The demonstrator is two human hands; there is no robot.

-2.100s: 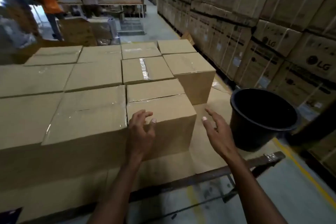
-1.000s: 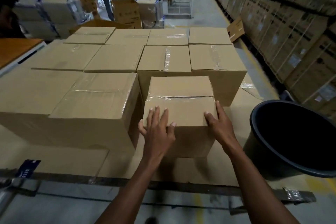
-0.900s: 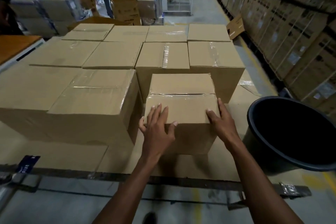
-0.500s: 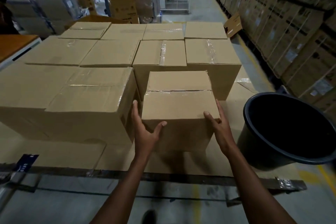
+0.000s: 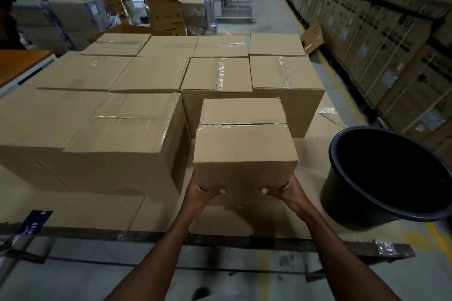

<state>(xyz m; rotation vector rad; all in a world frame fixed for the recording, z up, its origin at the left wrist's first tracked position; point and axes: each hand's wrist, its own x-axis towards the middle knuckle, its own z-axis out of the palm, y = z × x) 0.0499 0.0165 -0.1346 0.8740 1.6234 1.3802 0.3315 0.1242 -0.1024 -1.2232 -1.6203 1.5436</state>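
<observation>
Grip shifted! Left hand (image 5: 204,194) and right hand (image 5: 285,192) slid down from lid, then clutched small box (image 5: 244,149) at lower front corners. Box sat at pallet (image 5: 342,248) front, beside big carton (image 5: 122,142), seemingly lifting off.

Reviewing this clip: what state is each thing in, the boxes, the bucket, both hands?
small box: taped shut, seemingly raised above the cardboard sheet.
left hand: grips the small box's lower left corner.
right hand: grips its lower right corner.
large box: taped shut, resting on the sheet.
black bucket: upright, open, looks empty.
</observation>
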